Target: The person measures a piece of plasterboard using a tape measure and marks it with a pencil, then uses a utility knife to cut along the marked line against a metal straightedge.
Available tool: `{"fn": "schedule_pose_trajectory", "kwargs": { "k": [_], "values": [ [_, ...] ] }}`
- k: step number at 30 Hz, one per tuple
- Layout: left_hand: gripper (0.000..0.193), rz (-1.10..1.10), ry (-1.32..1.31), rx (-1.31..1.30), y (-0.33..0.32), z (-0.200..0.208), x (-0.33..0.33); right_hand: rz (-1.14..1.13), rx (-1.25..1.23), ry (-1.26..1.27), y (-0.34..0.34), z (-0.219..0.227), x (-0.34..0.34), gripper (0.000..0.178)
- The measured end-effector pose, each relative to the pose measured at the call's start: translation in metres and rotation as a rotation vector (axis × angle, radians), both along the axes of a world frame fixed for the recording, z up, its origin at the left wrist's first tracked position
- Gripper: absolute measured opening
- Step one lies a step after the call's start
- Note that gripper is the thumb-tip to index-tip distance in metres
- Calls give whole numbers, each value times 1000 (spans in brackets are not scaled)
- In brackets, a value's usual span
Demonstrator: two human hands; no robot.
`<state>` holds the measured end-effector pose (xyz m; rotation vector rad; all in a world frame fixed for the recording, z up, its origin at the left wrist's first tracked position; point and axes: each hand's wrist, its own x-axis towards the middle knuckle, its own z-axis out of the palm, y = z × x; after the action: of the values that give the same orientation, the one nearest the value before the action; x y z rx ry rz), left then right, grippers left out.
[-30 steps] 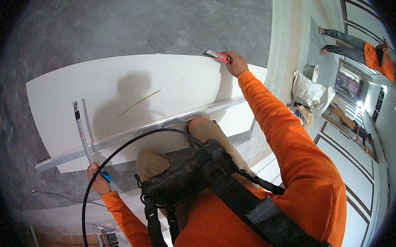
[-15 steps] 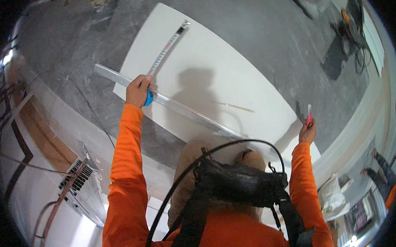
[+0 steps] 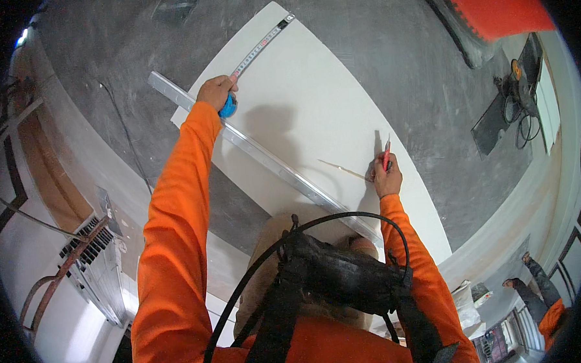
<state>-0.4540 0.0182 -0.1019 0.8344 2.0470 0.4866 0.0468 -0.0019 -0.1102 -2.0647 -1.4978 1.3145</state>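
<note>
My left hand (image 3: 215,92) is closed around a blue tape measure (image 3: 229,106). Its blade (image 3: 259,50) is pulled out across the white board (image 3: 339,101), and the hooked end lies at the board's far edge. Beneath that hand a long straight metal profile (image 3: 263,153) crosses the board diagonally, its lower end passing near my knees. My right hand (image 3: 386,176) grips a red utility knife (image 3: 386,156) over the right part of the board, its tip pointing away from me. A thin light strip (image 3: 343,168) lies on the board beside that hand.
The board rests on a grey floor (image 3: 443,116). A power tool with a coiled cord (image 3: 518,84) lies at the right, below a red object (image 3: 500,7). A thin cable (image 3: 126,130) runs at the left. Another person (image 3: 545,306) appears at the lower right.
My right hand with the utility knife has moved left, from beyond the board's right edge to over it. My left hand and the tape measure appear slightly farther away, as the view has shifted.
</note>
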Motion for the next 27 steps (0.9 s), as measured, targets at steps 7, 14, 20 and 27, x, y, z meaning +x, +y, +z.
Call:
{"fn": "schedule_pose_trajectory", "kwargs": {
  "k": [7,14,20,27],
  "values": [
    [45,12,104,-169,4,3,-1,-10,-1,10,0,1,-6,10],
    [47,-63,194,-376,3,17,4,36,-106,39,16,15,-2,24],
    [49,-96,222,-458,14,13,1,314,-78,183,43,42,-74,34],
    [52,-156,159,-482,18,1,-15,785,84,-45,73,47,-228,36]
  ]
}}
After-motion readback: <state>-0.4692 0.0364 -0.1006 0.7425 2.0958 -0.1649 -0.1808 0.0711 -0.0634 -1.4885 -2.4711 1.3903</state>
